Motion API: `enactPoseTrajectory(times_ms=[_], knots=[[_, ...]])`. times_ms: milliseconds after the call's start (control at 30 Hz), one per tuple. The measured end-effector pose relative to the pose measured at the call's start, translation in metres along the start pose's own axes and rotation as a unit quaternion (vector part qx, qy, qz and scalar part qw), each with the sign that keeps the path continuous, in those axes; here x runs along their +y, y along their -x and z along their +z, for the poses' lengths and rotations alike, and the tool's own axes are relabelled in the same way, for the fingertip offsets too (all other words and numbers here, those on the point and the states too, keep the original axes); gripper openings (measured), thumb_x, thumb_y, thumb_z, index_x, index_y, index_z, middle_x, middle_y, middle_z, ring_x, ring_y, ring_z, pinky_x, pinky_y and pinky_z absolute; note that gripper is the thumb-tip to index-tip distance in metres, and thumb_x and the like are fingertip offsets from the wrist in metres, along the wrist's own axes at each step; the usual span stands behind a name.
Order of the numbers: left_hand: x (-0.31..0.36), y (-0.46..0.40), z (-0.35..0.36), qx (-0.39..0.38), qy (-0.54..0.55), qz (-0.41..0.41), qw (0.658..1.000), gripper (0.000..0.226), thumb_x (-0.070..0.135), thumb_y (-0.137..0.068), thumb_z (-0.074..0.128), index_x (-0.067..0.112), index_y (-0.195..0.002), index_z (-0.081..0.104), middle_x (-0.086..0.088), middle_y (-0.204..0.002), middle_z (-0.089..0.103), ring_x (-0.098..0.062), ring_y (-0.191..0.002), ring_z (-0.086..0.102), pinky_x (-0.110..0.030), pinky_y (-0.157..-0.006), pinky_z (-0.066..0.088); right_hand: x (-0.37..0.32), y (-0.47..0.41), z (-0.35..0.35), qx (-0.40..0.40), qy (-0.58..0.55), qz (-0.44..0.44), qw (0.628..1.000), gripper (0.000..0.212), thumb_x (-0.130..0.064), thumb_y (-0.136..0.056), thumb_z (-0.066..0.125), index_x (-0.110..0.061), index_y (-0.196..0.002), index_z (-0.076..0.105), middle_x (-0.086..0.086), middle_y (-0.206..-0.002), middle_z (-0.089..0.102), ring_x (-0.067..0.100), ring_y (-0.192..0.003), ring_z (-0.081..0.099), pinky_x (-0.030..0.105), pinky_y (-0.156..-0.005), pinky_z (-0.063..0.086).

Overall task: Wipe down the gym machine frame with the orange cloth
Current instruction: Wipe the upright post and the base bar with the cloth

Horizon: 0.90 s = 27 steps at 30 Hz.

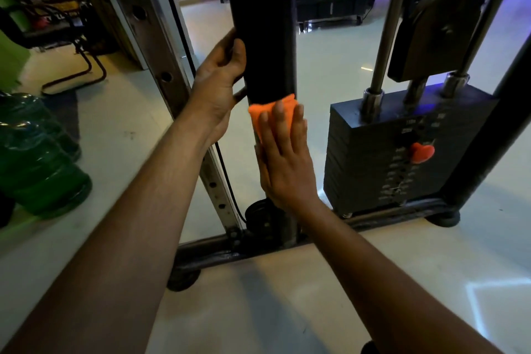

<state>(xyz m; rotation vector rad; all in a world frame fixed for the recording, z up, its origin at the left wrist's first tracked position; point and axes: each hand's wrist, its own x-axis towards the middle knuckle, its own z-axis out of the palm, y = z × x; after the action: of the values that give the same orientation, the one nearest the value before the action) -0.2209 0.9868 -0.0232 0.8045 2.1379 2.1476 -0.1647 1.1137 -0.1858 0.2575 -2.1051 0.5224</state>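
Head view shows my right hand (283, 158) flat, fingers straight, pressing the orange cloth (270, 115) against the front of the black post (263, 37) of the machine frame. My left hand (221, 77) curls round the post's left edge, just above the cloth. Right of the post stands the weight stack (382, 158) with its orange pin (421, 152). Green jugs (37, 158) sit on the floor at left.
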Motion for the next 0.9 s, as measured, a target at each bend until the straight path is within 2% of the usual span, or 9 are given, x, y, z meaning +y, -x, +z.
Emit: enactPoseTrajectory(times_ms=[100,200,267,467,533,633,733,833,900], knots=[[-0.007,0.011,-0.006,-0.013,-0.022,-0.005,1.000,0.046,0.038,-0.112,0.054,0.036,-0.159,0.050,0.013,-0.152,0.062,-0.012,-0.142,0.057,-0.049,-0.115,0.051,0.018,0.022,0.001,-0.054,0.037,-0.052,0.996,0.073,-0.028,-0.116,0.049,-0.020,-0.173,0.005,0.010,-0.181,-0.002,0.046,-0.166,-0.006,0.070,-0.130,0.015],[-0.014,0.016,-0.007,-0.025,-0.021,-0.005,0.999,0.046,0.037,-0.112,0.055,0.038,-0.158,0.050,0.013,-0.150,0.063,-0.010,-0.140,0.059,-0.044,-0.112,0.053,0.001,-0.021,-0.017,0.007,0.002,-0.035,0.999,0.064,-0.024,-0.116,0.051,-0.009,-0.171,0.021,0.019,-0.180,0.005,0.045,-0.166,-0.007,0.065,-0.134,0.009],[-0.021,0.018,-0.003,-0.017,-0.005,0.000,1.000,0.045,0.039,-0.114,0.051,0.040,-0.159,0.050,0.015,-0.151,0.063,-0.010,-0.140,0.059,-0.045,-0.115,0.051,-0.011,-0.039,-0.019,0.043,-0.027,-0.002,0.999,0.062,-0.022,-0.116,0.049,-0.003,-0.169,0.023,0.023,-0.179,0.005,0.046,-0.166,-0.006,0.063,-0.134,0.009],[-0.029,0.026,0.001,-0.014,0.028,-0.011,0.999,0.042,0.041,-0.117,0.039,0.041,-0.158,0.049,0.023,-0.148,0.061,-0.013,-0.142,0.055,-0.051,-0.123,0.042,0.022,0.036,-0.004,-0.073,0.037,-0.052,0.995,0.067,-0.033,-0.119,0.041,-0.014,-0.171,0.005,0.023,-0.180,0.004,0.046,-0.166,-0.011,0.069,-0.129,0.020],[-0.028,0.029,-0.002,-0.029,0.009,-0.011,0.999,0.043,0.042,-0.117,0.041,0.044,-0.159,0.047,0.031,-0.141,0.061,-0.010,-0.142,0.055,-0.046,-0.120,0.046,0.017,0.025,-0.009,-0.062,0.024,-0.040,0.997,0.066,-0.033,-0.118,0.041,-0.012,-0.171,0.008,0.022,-0.180,0.001,0.045,-0.166,-0.011,0.069,-0.128,0.024],[-0.036,0.033,-0.006,-0.037,0.011,-0.017,0.999,0.041,0.042,-0.117,0.040,0.045,-0.157,0.048,0.029,-0.144,0.060,-0.010,-0.142,0.055,-0.044,-0.116,0.047,-0.006,-0.020,-0.020,0.011,-0.035,-0.008,0.999,0.064,-0.025,-0.117,0.046,-0.003,-0.170,0.016,0.027,-0.179,0.001,0.045,-0.166,-0.011,0.068,-0.125,0.033],[-0.050,0.041,-0.009,-0.045,0.027,-0.039,0.998,0.041,0.041,-0.118,0.036,0.044,-0.157,0.048,0.023,-0.153,0.057,-0.011,-0.143,0.054,-0.046,-0.115,0.046,-0.007,-0.017,-0.015,0.025,-0.042,0.004,0.999,0.066,-0.020,-0.116,0.048,0.000,-0.169,0.014,0.030,-0.178,0.003,0.047,-0.166,-0.007,0.069,-0.128,0.025],[-0.064,0.050,-0.012,-0.064,0.032,-0.059,0.996,0.044,0.041,-0.118,0.037,0.041,-0.161,0.046,0.019,-0.159,0.054,-0.012,-0.145,0.054,-0.055,-0.122,0.041,0.011,0.041,0.003,-0.058,0.026,-0.031,0.998,0.073,-0.024,-0.117,0.046,-0.015,-0.171,-0.004,0.022,-0.179,-0.004,0.047,-0.166,-0.011,0.069,-0.129,0.019],[-0.070,0.053,-0.014,-0.066,0.045,-0.074,0.994,0.044,0.040,-0.118,0.037,0.039,-0.160,0.048,0.018,-0.158,0.055,-0.012,-0.144,0.055,-0.058,-0.123,0.040,0.018,0.056,0.007,-0.074,0.037,-0.040,0.996,0.072,-0.024,-0.117,0.047,-0.015,-0.170,-0.001,0.022,-0.179,-0.002,0.046,-0.166,-0.011,0.070,-0.129,0.018]])
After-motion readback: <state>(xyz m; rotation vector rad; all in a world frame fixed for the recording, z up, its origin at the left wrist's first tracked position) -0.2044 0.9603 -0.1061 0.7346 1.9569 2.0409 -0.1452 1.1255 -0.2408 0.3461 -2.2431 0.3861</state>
